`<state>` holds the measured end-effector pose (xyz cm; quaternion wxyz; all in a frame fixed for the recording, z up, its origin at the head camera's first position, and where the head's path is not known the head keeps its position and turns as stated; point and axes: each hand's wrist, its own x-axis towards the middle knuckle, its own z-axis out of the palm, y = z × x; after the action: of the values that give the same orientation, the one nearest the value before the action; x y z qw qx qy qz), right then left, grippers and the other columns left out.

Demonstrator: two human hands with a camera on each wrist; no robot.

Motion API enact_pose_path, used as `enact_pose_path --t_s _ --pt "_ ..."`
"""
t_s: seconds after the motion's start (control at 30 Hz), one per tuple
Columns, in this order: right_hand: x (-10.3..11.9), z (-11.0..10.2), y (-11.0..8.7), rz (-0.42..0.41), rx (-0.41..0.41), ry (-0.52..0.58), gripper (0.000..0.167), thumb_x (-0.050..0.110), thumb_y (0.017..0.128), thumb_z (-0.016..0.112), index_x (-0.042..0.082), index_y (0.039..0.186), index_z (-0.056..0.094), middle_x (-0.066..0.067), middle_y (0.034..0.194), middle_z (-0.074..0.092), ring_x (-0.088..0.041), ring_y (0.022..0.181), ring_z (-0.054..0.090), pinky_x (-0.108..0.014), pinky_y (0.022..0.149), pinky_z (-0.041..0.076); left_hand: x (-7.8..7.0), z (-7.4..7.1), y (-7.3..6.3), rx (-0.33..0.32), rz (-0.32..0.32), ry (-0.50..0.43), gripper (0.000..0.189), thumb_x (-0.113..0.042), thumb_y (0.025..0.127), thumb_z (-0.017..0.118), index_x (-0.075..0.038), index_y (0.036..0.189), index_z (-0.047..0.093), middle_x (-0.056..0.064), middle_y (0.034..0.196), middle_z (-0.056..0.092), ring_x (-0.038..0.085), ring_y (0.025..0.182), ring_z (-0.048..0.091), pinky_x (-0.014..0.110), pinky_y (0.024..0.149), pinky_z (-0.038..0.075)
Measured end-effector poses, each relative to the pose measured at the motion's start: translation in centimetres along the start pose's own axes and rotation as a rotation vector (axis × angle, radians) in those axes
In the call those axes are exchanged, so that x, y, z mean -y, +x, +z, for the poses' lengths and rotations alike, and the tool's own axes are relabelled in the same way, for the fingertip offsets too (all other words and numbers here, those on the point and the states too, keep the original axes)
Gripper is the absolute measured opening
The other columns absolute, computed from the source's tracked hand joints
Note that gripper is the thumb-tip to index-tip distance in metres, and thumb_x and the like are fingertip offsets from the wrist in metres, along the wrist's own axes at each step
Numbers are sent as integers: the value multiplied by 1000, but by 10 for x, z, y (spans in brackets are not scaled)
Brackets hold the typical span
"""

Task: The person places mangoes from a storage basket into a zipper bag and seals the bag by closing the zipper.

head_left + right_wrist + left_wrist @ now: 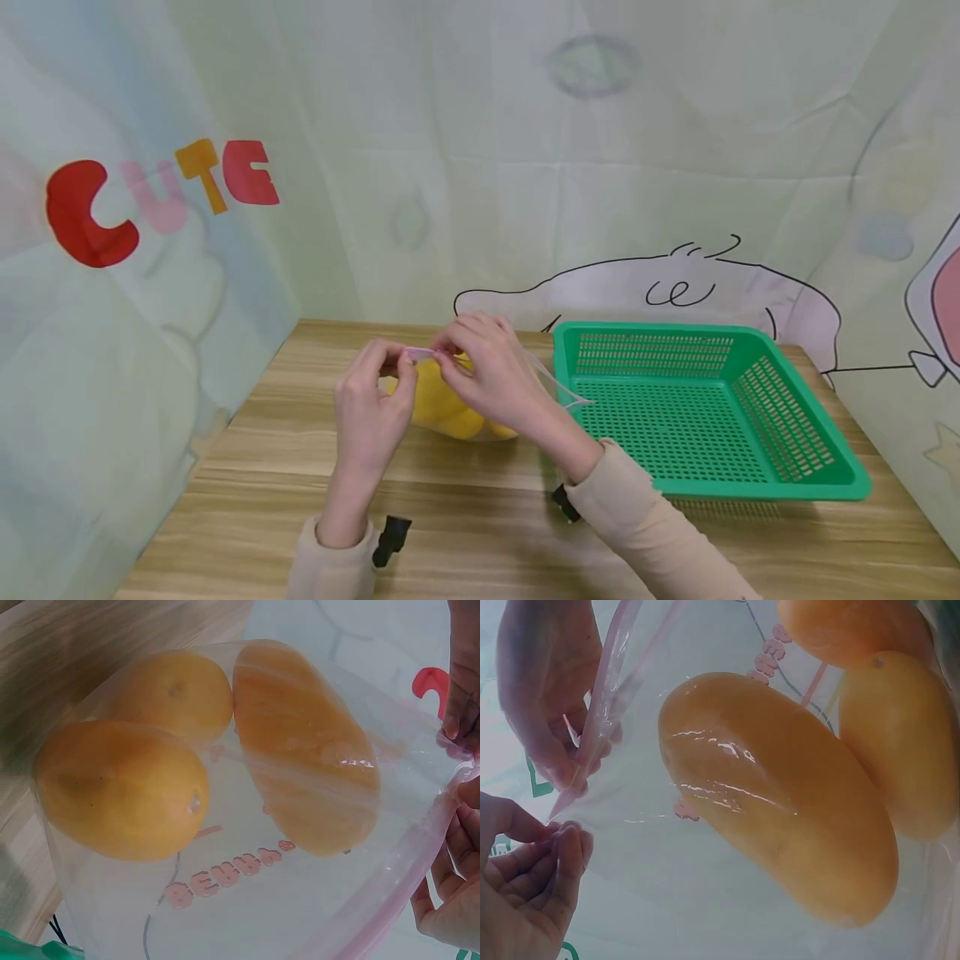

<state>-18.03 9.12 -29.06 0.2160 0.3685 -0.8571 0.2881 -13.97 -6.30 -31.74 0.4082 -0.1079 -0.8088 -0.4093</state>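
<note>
A clear zip bag with a pink strip along its mouth holds three yellow mangoes, seen through the plastic in both wrist views. My left hand pinches one end of the strip between thumb and fingertips. Close beside it, my right hand grips the same strip with thumb and bent fingers. Below both hands hangs the fruit-filled part, partly hidden by the right hand in the head view. The bag's far corner reaches out to the right, overlapping the basket's rim in the head view.
A green plastic basket with meshed sides stands at the right of the wooden table. Behind the table hangs a printed cloth, with another on the left. Black buckles show at both wrists.
</note>
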Motion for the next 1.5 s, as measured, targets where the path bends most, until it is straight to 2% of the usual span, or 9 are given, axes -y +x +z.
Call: enact_pose_path --t_s 0.2,0.5,0.93,1.5 --pt "-1 0 -1 3 2 -1 5 18 92 62 16 92 67 7 90 66 -10 89 53 -29 79 39 0 -1 0 1 -6 9 5 5 86 61 2 82 64 12 76 65 19 69 62 16 67 53" --pt "-4 0 -4 11 3 -7 5 18 91 63 16 93 67 7 88 64 -10 90 53 -29 79 39 1 -1 1 4 -15 24 4 4 85 61 3 82 63 12 75 65 18 68 61 20 66 54" --pt "-7 3 -6 13 10 -16 4 17 91 63 16 93 67 7 89 65 -10 89 54 -26 77 38 5 -2 -1 -7 0 11 5 6 85 61 3 82 63 14 76 65 22 70 62 -1 72 42" --pt "-10 5 -9 -3 -5 -23 4 18 91 63 16 92 66 8 88 64 -9 87 53 -25 74 35 7 -5 -2 -18 -12 17 5 6 84 60 3 82 63 13 76 65 21 69 62 -1 73 41"
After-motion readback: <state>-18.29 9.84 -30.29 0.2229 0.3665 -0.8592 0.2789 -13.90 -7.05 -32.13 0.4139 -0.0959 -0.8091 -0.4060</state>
